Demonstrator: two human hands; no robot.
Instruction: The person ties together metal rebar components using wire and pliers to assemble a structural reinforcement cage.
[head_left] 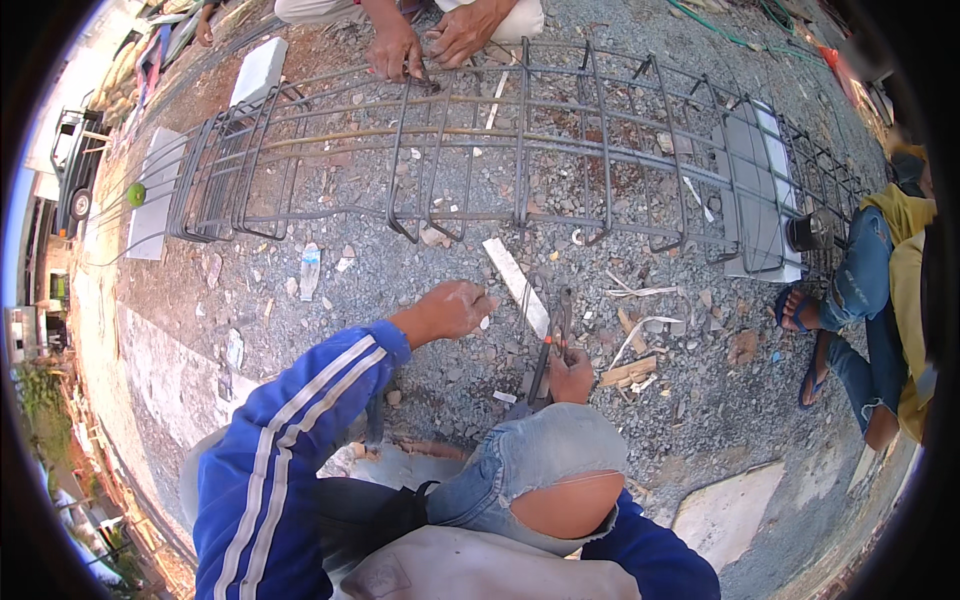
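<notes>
My right hand [571,377] is closed around a pair of pincers [541,368] with orange and dark handles, their jaws pointing away from me. My left hand [450,308] hovers over the gravel to the left of the pincers, its fingers curled together; whatever lies in them, if anything, is hidden. A few thin wires show between my hands, beside a pale strip of wood [517,287]. Beyond both hands, a long steel rebar cage [522,130] stretches from left to right, its stirrups bunched at the left end.
White blocks [148,205] sit under the cage's ends. Across it, another person's hands [397,48] work at a bar. At right, a person in torn jeans stands with sandaled feet [797,310] near a dark container [808,232]. Wood scraps [630,372] and rubble litter the gravel.
</notes>
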